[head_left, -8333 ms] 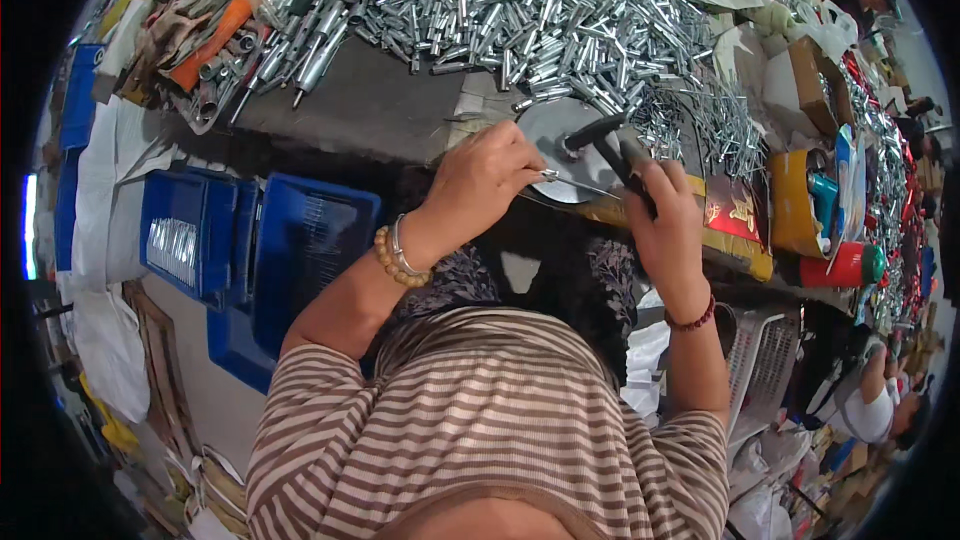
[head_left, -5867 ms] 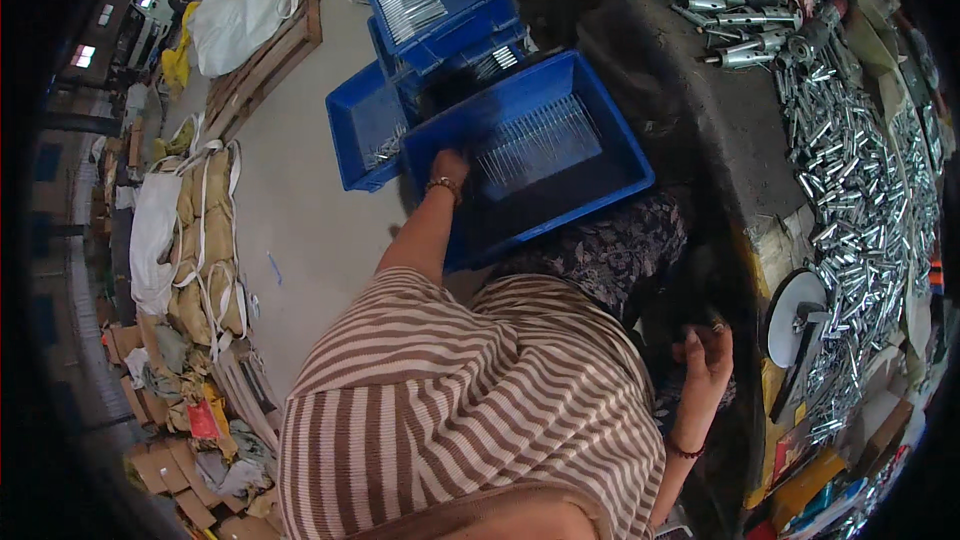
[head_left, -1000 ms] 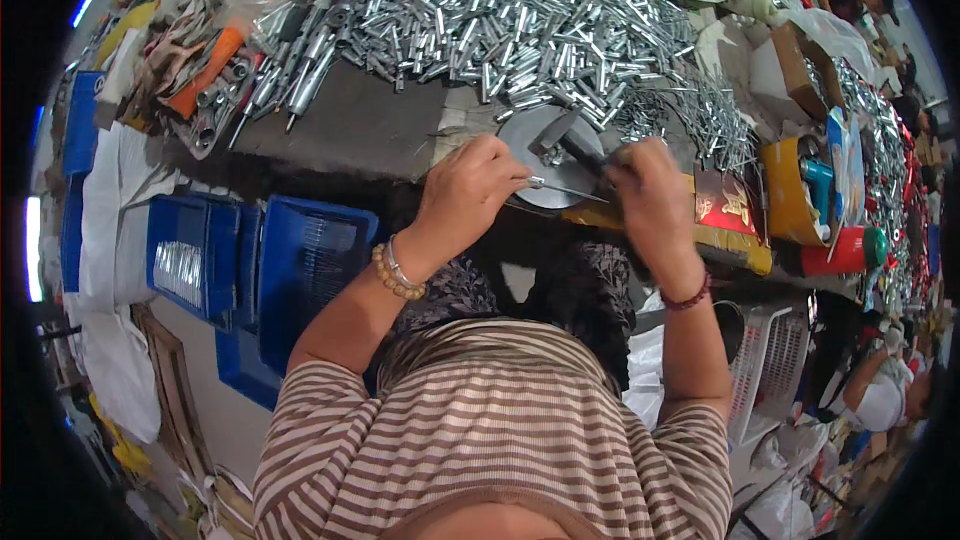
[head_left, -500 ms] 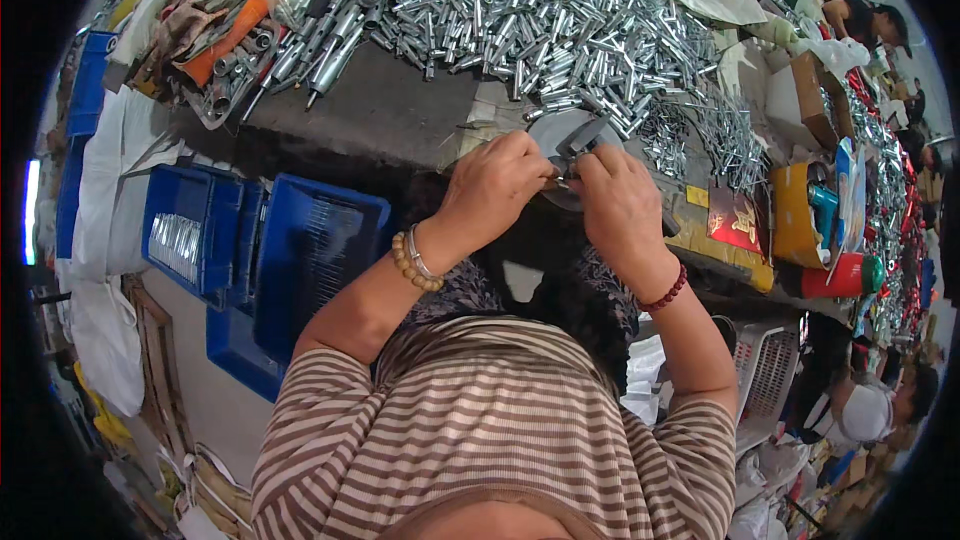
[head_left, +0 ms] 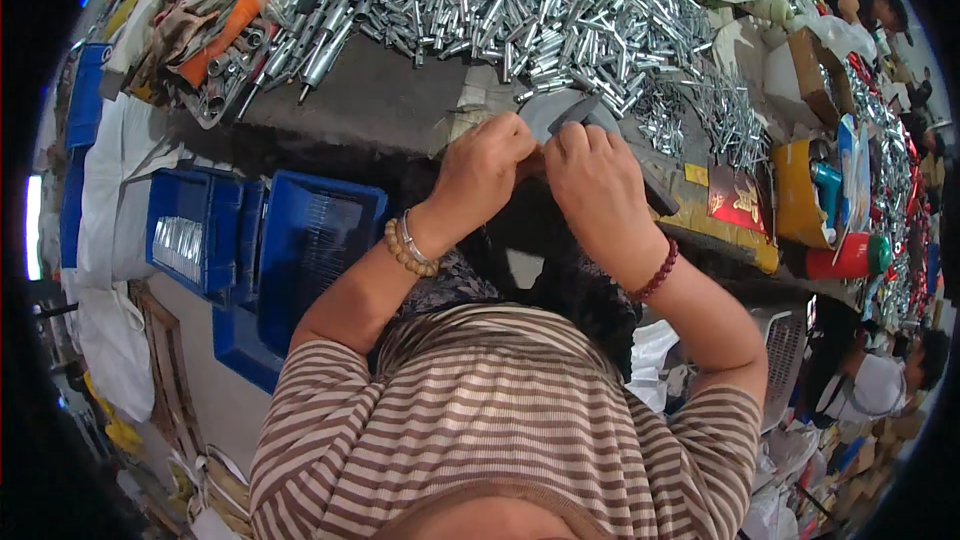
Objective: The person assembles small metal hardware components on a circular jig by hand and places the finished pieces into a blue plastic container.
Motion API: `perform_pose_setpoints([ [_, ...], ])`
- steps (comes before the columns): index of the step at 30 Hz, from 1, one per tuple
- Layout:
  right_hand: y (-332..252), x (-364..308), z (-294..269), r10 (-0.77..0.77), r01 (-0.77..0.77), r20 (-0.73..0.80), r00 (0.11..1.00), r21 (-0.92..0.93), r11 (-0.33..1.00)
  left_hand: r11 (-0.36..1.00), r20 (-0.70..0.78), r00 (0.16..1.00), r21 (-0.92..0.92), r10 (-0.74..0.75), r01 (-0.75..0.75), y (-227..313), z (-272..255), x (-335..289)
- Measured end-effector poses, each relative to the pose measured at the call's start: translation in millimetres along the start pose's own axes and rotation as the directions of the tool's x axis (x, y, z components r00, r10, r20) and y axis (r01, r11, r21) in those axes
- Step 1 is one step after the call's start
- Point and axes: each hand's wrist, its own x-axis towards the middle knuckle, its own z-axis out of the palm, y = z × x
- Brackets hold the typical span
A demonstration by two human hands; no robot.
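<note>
At the near edge of the workbench, my left hand (head_left: pixel 480 168) is closed, its fingertips pinched together close to my right hand. My right hand (head_left: pixel 600 198) is closed too, with its fingers curled downward beside the left fingertips. Whatever they pinch is hidden by the fingers. Just beyond them lies a round grey disc (head_left: pixel 540 112), partly covered by my right hand. A dark, flat metal piece (head_left: pixel 580 112) sticks up over the disc next to my right fingers. A large heap of shiny metal tubes (head_left: pixel 560 25) spreads behind the disc.
Thin metal pins (head_left: pixel 735 128) lie right of the heap. Long metal tools (head_left: pixel 325 55) and an orange-handled item (head_left: pixel 225 40) sit at the far left. Blue plastic bins (head_left: pixel 325 240) stand left, below the bench. A yellow container (head_left: pixel 797 195) and red-green jar (head_left: pixel 848 256) are at right.
My right hand has shifted left and turned further over, closer to my left hand. The small metal part seen between the fingers earlier is now hidden. The view has shifted slightly.
</note>
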Motion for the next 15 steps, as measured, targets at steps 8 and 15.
perform_pose_setpoints([
  [8, 0.0, -9.5, 14.2, 0.061, -0.05, -0.117, 0.991, 0.092, 0.994, 0.999, -0.023, 0.999, -0.026, -0.042, 0.041, 0.9, 5.5, -3.1],
  [15, -10.2, -1.3, 5.2, 0.044, -0.045, -0.017, 0.999, -0.068, 0.997, 1.0, 0.002, 1.0, 0.014, -0.011, 0.011, 1.1, 1.3, -3.2],
])
